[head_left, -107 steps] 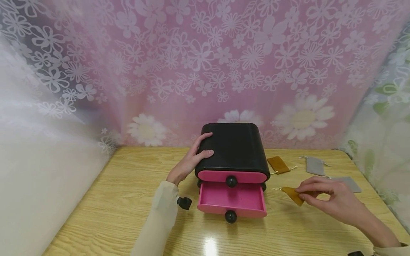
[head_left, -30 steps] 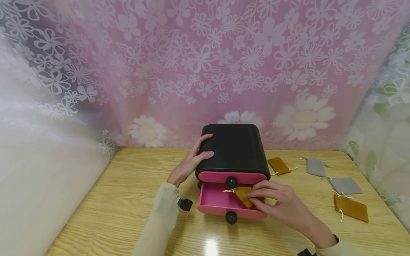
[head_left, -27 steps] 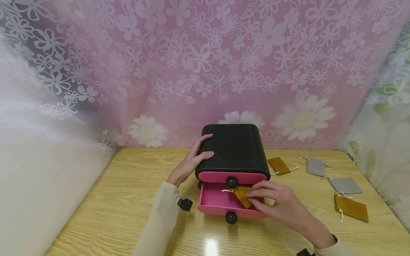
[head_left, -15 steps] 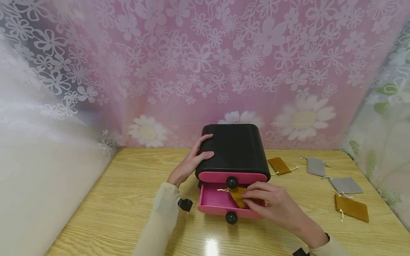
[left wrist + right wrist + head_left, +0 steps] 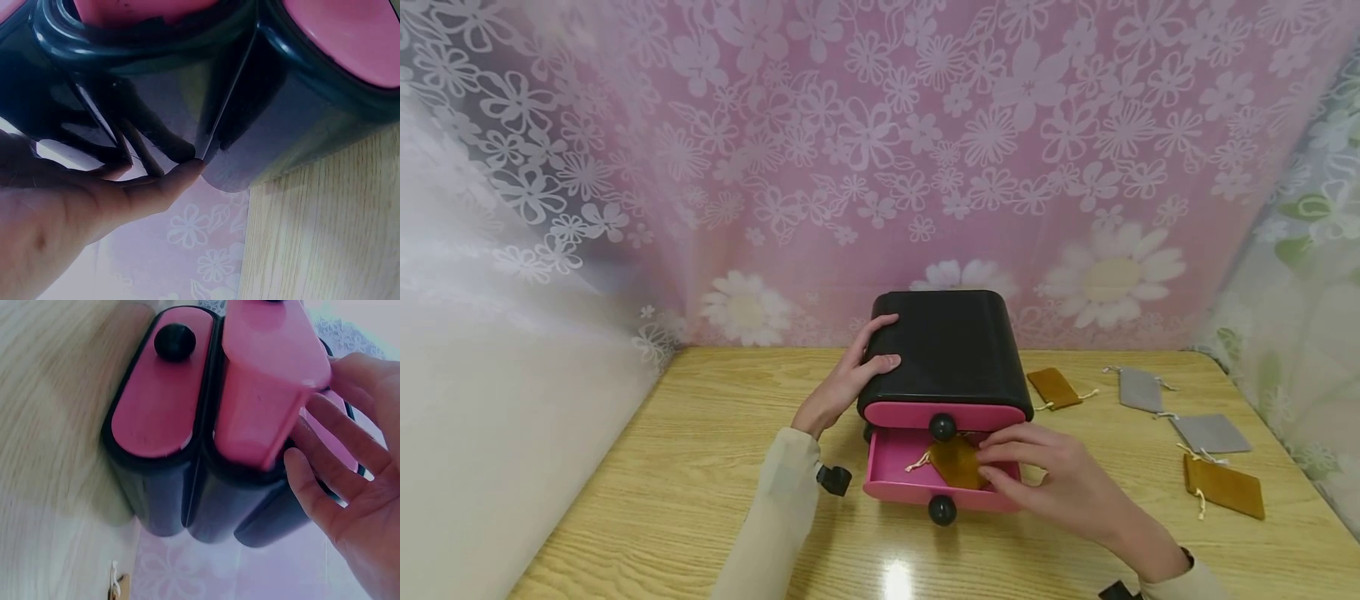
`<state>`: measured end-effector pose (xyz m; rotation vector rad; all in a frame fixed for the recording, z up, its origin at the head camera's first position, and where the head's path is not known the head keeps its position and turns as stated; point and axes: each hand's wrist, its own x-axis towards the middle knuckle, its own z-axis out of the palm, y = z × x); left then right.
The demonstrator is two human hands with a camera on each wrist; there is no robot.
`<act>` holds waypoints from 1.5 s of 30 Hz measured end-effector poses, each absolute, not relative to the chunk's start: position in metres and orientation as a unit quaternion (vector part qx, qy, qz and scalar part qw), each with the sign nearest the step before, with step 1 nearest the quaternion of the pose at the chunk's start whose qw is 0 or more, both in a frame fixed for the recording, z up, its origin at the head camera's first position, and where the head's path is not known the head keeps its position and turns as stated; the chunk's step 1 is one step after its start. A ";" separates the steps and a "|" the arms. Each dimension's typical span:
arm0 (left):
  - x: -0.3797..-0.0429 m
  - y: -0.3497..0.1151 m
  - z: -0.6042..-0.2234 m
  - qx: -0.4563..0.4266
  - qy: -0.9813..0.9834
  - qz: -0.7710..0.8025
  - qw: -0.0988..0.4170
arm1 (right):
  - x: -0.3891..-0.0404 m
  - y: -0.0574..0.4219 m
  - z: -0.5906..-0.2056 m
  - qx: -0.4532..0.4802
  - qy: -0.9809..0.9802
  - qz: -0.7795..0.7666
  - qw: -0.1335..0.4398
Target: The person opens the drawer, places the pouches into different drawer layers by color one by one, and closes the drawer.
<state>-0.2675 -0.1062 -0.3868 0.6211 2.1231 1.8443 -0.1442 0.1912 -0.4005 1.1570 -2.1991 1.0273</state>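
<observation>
A black drawer unit [image 5: 943, 346] with pink drawer fronts and black knobs stands on the table. Its middle drawer [image 5: 898, 458] is pulled out. My left hand [image 5: 835, 390] rests against the unit's left side, thumb and a fingertip on the top. In the left wrist view, straight fingers [image 5: 178, 178] press on the black side wall. A mustard drawstring pouch [image 5: 957, 463] lies in the drawer, its cord pointing left. My right hand [image 5: 1063, 479] reaches over the drawer's right side, fingertips apart at the pouch's right edge. In the right wrist view, its fingers [image 5: 337, 431] are spread.
Right of the unit lie a brown pouch [image 5: 1054, 388], two grey pouches, one farther back [image 5: 1140, 390] and one nearer [image 5: 1210, 434], and a mustard pouch [image 5: 1223, 487]. A floral curtain [image 5: 880, 167] hangs behind the wooden table [image 5: 730, 467].
My right hand has carried the mustard pouch from the table's right into the drawer. The pouch now lies flatter there, out of the fingers' pinch. My left hand has stayed put.
</observation>
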 end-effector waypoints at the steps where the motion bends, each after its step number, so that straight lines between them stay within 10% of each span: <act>1: -0.267 -0.106 -0.387 0.214 0.730 0.635 0.130 | -0.143 0.194 -0.399 0.417 -0.797 0.375 0.225; 22: -0.268 -0.106 -0.388 0.211 0.730 0.636 0.133 | -0.133 0.285 -0.389 0.300 -0.805 0.346 0.377; 45: -0.268 -0.107 -0.387 0.226 0.737 0.623 0.133 | -0.116 0.365 -0.428 0.110 -0.881 0.330 0.322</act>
